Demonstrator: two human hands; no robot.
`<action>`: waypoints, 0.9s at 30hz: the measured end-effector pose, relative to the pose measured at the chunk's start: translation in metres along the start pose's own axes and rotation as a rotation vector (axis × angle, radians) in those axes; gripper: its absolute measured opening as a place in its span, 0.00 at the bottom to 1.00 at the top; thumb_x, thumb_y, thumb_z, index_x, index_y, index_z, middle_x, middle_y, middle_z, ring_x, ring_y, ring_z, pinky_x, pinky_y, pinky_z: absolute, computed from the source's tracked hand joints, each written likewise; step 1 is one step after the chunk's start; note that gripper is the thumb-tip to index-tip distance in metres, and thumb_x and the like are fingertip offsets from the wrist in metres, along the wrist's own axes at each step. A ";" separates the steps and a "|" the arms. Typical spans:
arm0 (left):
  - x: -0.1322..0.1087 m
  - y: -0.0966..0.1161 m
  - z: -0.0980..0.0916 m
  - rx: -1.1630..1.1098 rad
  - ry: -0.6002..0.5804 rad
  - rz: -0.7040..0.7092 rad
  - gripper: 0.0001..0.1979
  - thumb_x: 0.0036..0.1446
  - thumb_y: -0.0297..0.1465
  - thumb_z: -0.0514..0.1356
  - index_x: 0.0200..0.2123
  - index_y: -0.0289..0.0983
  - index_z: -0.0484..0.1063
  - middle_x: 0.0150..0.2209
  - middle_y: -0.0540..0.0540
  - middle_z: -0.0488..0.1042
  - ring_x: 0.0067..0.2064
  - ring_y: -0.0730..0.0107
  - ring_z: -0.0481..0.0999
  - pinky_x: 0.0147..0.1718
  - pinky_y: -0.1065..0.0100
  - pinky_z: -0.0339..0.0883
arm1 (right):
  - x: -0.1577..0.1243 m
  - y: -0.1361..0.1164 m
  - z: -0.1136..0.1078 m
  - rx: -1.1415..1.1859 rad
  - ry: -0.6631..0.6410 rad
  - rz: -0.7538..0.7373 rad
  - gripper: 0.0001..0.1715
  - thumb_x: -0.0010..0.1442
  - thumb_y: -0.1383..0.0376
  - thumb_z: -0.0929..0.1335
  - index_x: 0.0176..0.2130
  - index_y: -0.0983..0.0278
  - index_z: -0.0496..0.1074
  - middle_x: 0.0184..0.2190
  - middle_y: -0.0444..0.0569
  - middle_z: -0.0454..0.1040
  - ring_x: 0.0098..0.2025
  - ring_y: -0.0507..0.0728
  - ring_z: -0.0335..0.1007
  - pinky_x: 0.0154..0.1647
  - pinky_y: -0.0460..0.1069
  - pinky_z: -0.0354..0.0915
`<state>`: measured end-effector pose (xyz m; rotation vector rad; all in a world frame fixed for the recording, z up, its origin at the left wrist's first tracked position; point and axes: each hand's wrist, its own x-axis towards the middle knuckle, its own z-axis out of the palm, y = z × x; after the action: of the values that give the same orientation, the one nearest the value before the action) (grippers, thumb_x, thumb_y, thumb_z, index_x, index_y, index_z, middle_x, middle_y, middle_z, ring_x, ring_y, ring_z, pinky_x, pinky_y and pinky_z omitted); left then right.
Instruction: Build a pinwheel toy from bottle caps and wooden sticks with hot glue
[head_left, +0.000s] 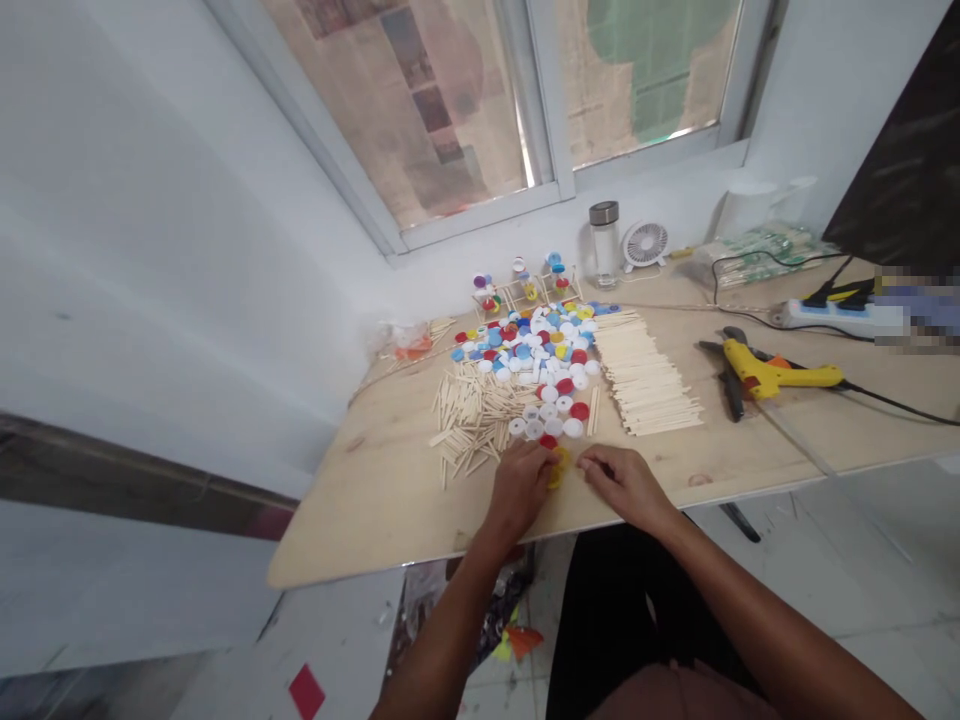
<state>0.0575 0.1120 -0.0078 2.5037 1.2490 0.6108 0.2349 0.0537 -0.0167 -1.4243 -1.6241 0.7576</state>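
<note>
Head camera: the left hand (520, 484) lies palm down at the near edge of the pale plywood tabletop (375, 500). Its fingers are bent onto a round yellow plastic bottle cap (559, 466); whether they pinch it I cannot tell. The right hand (624, 484) rests just right of that cap, fingers loosely curled, tips on the board. Just beyond lie a heap of coloured plastic caps (540, 350), short wooden sticks (472, 415) on the left and a stack of long wooden sticks (645, 378) on the right.

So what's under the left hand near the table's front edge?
Some yellow bottle caps poke out from beneath the fingertips of the left hand, lying on the plywood table. How many caps there are, and anything beneath the palm, is covered by the hand.
</note>
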 end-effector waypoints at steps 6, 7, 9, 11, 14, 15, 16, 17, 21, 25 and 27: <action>-0.012 0.001 -0.005 0.085 0.128 -0.079 0.13 0.59 0.28 0.54 0.45 0.41 0.73 0.44 0.43 0.74 0.48 0.61 0.71 0.48 0.61 0.64 | -0.001 0.002 0.000 0.006 0.006 -0.012 0.15 0.62 0.61 0.60 0.28 0.64 0.70 0.20 0.42 0.65 0.23 0.51 0.58 0.26 0.46 0.52; -0.015 0.003 -0.004 0.133 0.126 -0.069 0.14 0.59 0.30 0.55 0.48 0.42 0.72 0.46 0.42 0.73 0.50 0.59 0.70 0.49 0.59 0.63 | -0.001 0.002 0.000 0.008 0.006 -0.013 0.15 0.62 0.61 0.60 0.29 0.64 0.70 0.21 0.42 0.65 0.24 0.51 0.58 0.26 0.46 0.52; -0.020 0.009 0.000 0.218 0.105 -0.043 0.18 0.58 0.35 0.57 0.52 0.43 0.69 0.50 0.40 0.71 0.52 0.55 0.67 0.50 0.56 0.61 | -0.001 0.002 0.000 0.010 0.006 -0.015 0.15 0.62 0.61 0.61 0.29 0.64 0.70 0.21 0.43 0.66 0.24 0.51 0.59 0.26 0.46 0.53; -0.023 0.013 0.005 0.272 0.103 -0.032 0.21 0.57 0.37 0.57 0.54 0.43 0.67 0.52 0.39 0.69 0.53 0.53 0.66 0.50 0.54 0.60 | -0.001 0.002 0.001 0.012 0.006 -0.016 0.15 0.62 0.61 0.60 0.29 0.64 0.70 0.21 0.43 0.66 0.24 0.51 0.59 0.26 0.46 0.54; -0.023 0.018 0.013 0.327 0.144 -0.039 0.21 0.58 0.38 0.56 0.54 0.40 0.67 0.52 0.37 0.69 0.53 0.51 0.65 0.50 0.52 0.60 | -0.001 0.002 0.001 0.012 0.008 -0.019 0.15 0.62 0.61 0.61 0.29 0.64 0.69 0.21 0.42 0.65 0.24 0.51 0.58 0.26 0.45 0.54; -0.023 0.019 0.014 0.337 0.156 -0.038 0.21 0.58 0.38 0.56 0.54 0.40 0.68 0.51 0.37 0.69 0.53 0.51 0.65 0.50 0.52 0.60 | -0.001 0.002 0.001 0.012 0.009 -0.020 0.15 0.62 0.61 0.61 0.29 0.64 0.69 0.21 0.42 0.65 0.24 0.51 0.58 0.26 0.45 0.54; -0.023 0.020 0.015 0.338 0.164 -0.033 0.21 0.58 0.39 0.56 0.53 0.39 0.68 0.51 0.37 0.69 0.53 0.50 0.65 0.49 0.52 0.60 | -0.001 0.002 0.001 0.013 0.010 -0.021 0.15 0.62 0.61 0.61 0.29 0.64 0.69 0.21 0.42 0.65 0.24 0.51 0.58 0.26 0.46 0.54; -0.023 0.021 0.015 0.329 0.165 -0.025 0.21 0.58 0.39 0.56 0.53 0.39 0.68 0.51 0.37 0.69 0.52 0.50 0.65 0.49 0.52 0.60 | -0.001 0.002 0.001 0.013 0.011 -0.022 0.15 0.62 0.61 0.61 0.29 0.64 0.70 0.21 0.42 0.65 0.24 0.51 0.59 0.26 0.46 0.54; -0.028 0.022 0.015 0.198 0.135 0.044 0.19 0.59 0.37 0.55 0.52 0.38 0.68 0.51 0.38 0.69 0.52 0.53 0.66 0.51 0.53 0.60 | -0.001 0.002 0.001 0.015 0.008 -0.026 0.16 0.63 0.60 0.60 0.28 0.64 0.69 0.21 0.42 0.65 0.24 0.51 0.59 0.26 0.46 0.54; -0.031 0.013 0.013 0.030 0.225 0.061 0.17 0.61 0.33 0.52 0.52 0.38 0.66 0.51 0.39 0.69 0.54 0.58 0.66 0.52 0.55 0.62 | -0.001 0.001 0.000 0.010 -0.001 -0.028 0.16 0.63 0.60 0.60 0.27 0.64 0.69 0.20 0.42 0.64 0.23 0.51 0.58 0.25 0.45 0.52; -0.026 0.005 0.011 -0.005 0.296 0.013 0.16 0.61 0.31 0.51 0.52 0.38 0.67 0.50 0.40 0.70 0.53 0.59 0.67 0.52 0.56 0.62 | -0.001 0.000 0.000 0.005 0.001 -0.026 0.16 0.63 0.60 0.61 0.28 0.64 0.69 0.20 0.42 0.64 0.23 0.50 0.58 0.25 0.45 0.51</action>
<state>0.0523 0.0870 -0.0218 2.4845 1.3245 1.0164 0.2351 0.0525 -0.0169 -1.3975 -1.6359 0.7455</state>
